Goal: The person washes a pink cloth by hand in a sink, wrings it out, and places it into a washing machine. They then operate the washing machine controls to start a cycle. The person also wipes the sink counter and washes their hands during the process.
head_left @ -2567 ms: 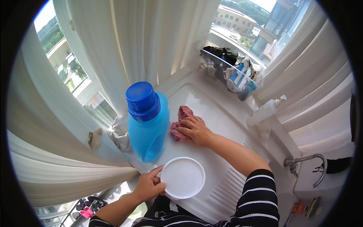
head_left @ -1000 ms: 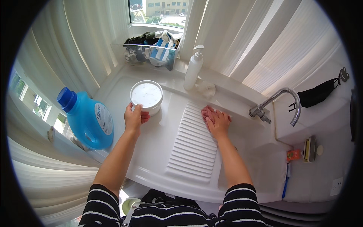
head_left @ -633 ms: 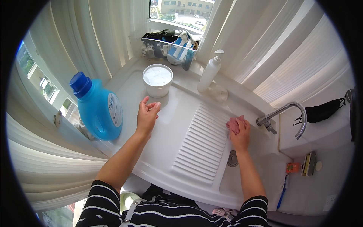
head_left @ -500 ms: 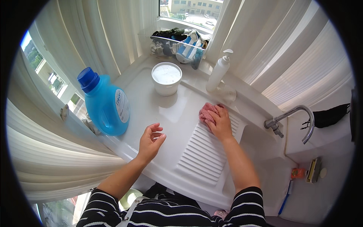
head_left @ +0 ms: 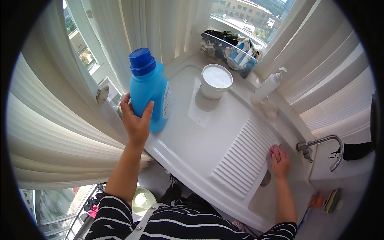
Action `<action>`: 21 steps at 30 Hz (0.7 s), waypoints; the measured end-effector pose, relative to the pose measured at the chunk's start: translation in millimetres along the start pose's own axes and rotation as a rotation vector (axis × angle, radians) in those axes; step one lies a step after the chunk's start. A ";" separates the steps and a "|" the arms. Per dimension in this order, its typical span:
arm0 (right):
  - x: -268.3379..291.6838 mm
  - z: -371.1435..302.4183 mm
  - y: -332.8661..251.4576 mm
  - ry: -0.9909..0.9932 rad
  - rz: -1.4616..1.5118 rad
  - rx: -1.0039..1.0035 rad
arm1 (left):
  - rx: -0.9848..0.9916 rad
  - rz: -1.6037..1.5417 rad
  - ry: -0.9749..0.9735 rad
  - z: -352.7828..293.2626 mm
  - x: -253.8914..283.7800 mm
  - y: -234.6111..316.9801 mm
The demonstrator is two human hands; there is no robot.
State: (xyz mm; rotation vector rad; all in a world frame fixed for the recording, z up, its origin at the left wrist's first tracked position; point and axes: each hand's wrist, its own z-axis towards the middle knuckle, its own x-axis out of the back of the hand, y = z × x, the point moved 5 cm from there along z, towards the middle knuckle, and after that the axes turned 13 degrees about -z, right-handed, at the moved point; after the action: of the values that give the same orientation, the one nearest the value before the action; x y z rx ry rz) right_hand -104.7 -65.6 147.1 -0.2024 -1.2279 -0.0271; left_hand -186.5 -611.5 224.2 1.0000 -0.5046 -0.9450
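Note:
My left hand (head_left: 138, 118) is wrapped round the lower side of a blue detergent bottle (head_left: 148, 90) with a dark blue cap, at the left of the white counter. Over the sink basin at the right, my right hand (head_left: 281, 163) is closed on a pink cloth (head_left: 275, 151), mostly hidden by the fingers. Between the hands lies the ribbed washboard (head_left: 244, 158) moulded into the counter. A white tub (head_left: 216, 82) filled with white foam stands at the back of the counter.
A white pump bottle (head_left: 267, 86) stands at the back edge, near a clear bin (head_left: 232, 50) of cloths. The curved metal faucet (head_left: 324, 140) rises at the right. Sponges (head_left: 331, 201) sit at the lower right; a pale green basin (head_left: 143, 201) is on the floor.
My left hand has moved left and taken hold of the blue bottle. My right hand has carried the pink cloth off the washboard into the sink. The view has shifted.

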 end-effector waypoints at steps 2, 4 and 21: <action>5.1 22.6 -83.3 0.055 0.176 0.151 | 0.045 -0.138 0.012 5.9 -8.1 -5.2; -4.5 40.2 -159.1 -0.003 0.375 0.300 | 0.078 -0.154 -0.028 7.8 -3.7 3.6; -156.8 112.1 -478.9 -0.009 0.373 0.787 | -0.001 -0.149 -0.045 -59.4 249.5 120.8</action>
State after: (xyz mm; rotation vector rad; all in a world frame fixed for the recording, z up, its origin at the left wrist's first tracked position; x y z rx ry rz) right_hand -324.2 -530.7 103.0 0.2596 -1.1111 0.7692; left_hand 39.5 -769.9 289.0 1.0276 -0.4714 -1.1025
